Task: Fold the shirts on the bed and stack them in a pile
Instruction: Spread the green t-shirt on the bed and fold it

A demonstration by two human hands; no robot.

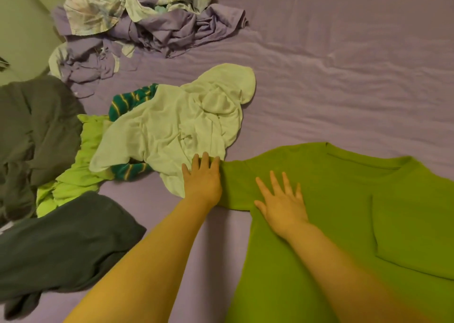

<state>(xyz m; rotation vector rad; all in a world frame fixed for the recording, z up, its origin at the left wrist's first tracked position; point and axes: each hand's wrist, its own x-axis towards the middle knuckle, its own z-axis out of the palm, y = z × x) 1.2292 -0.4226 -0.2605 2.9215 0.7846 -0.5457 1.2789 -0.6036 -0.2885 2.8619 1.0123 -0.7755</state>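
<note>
A green T-shirt (344, 200) lies spread flat on the purple bed (344, 64), collar toward the far right, its right part folded over the body. My right hand (282, 204) lies flat with spread fingers near the left shoulder of the shirt. My left hand (202, 177) rests with straight fingers on the end of the shirt's left sleeve, where it meets a crumpled white shirt (177, 123). Under the white shirt lie a teal striped garment (130, 99) and a lime green shirt (81, 172).
Dark grey garments lie at the left edge (36, 126) and front left (63, 244). A heap of lilac and pale patterned clothes (137, 20) sits at the back left, by a light wall. The far right of the bed shows only wrinkled sheet.
</note>
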